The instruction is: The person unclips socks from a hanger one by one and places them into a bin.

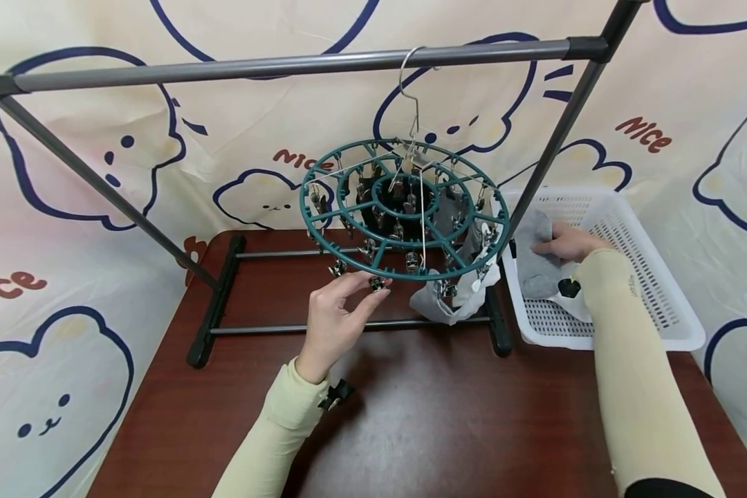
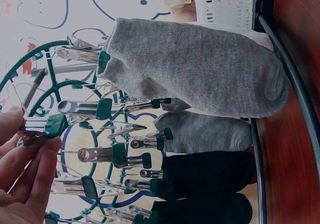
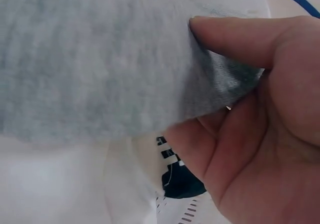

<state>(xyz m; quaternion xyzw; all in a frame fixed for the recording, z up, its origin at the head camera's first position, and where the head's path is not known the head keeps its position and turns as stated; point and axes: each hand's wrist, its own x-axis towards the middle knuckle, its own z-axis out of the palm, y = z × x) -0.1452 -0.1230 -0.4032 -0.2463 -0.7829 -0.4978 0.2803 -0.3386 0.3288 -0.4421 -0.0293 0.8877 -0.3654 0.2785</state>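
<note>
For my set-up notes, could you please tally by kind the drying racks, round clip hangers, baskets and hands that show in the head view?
Drying rack: 1
Round clip hanger: 1
Basket: 1
Hands: 2 (left hand, right hand)
Total: 5

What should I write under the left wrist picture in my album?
Left hand pinching a clip, with hanging gray socks and dark socks nearby.

A pale backdrop [image 1: 249, 131] printed with blue-outlined cartoon animals [image 1: 50, 387] rises behind a glossy reddish-brown table [image 1: 436, 415].
</note>
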